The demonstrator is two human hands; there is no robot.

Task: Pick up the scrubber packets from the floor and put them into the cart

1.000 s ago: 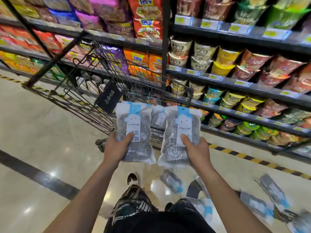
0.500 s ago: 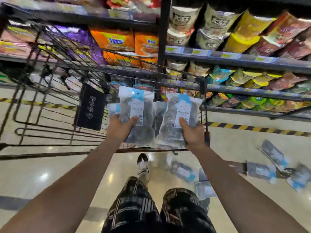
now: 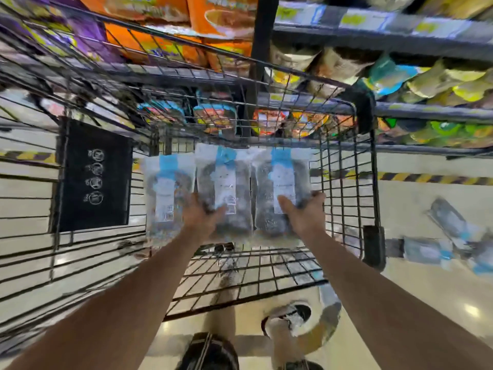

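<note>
Head view, heavy motion blur. Both arms reach forward over the wire cart (image 3: 344,198), hands inside the basket.

Left hand (image 3: 198,218): thumb laid across the front of the middle scrubber packet (image 3: 226,190), the other fingers behind it, so I read it as gripping the packet at its lower edge. A further packet (image 3: 166,193) shows just to its left, overlapping the same hand; I cannot tell whether that one is held or already lying in the basket.

Right hand (image 3: 302,216): thumb on the front of the right scrubber packet (image 3: 282,190), fingers curled round its right edge. Clamped on it.

All three packets stand upright, blue headers up, side by side and touching, within the basket walls and above the cart's wire floor.

Surroundings: a black placard (image 3: 93,174) hangs on the cart's left side wall. Beyond the cart's far wall are the store shelves (image 3: 400,113), with orange snack bags (image 3: 218,17) upper left and cup-type goods on the right. More packets on the floor (image 3: 426,249) lie to the right of the cart, outside it, overlapping each other. A yellow-black floor stripe (image 3: 426,178) runs under the shelf base. My shoe (image 3: 290,319) shows below the cart's near edge.
</note>
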